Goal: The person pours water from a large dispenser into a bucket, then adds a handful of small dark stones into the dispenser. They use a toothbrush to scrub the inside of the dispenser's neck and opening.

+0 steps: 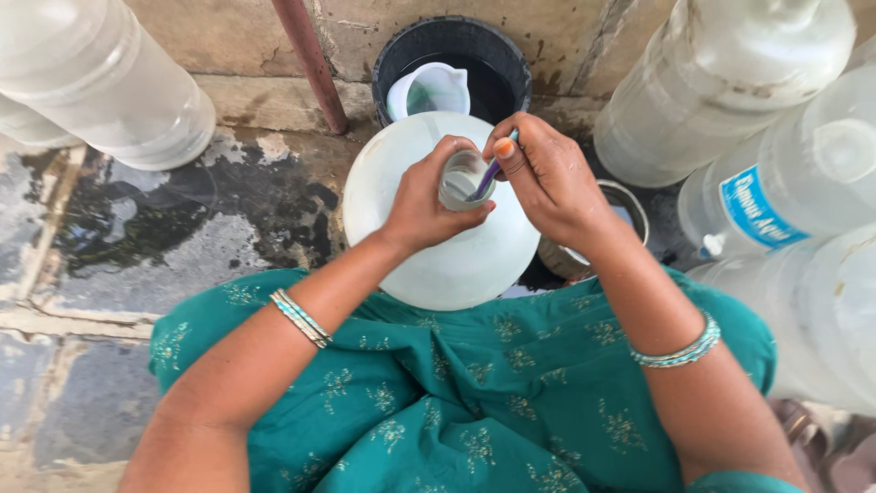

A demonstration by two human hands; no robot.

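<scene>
A large translucent water jug (456, 256) stands upright between my knees, seen from above. My left hand (422, 196) grips its neck (461, 183) around the open mouth. My right hand (538, 173) holds a thin stick-like tool with a purple and teal handle (497, 162), which dips into the jug's mouth. Both wrists wear teal bangles. My lap is covered by teal patterned cloth (474, 393).
A black bucket (452, 46) with water and a white plastic mug (429, 89) stands behind the jug. A metal bowl (630, 205) sits to the right. Several big water jugs lie at the right (721, 73) and upper left (100, 78). The stone floor (164, 219) is wet.
</scene>
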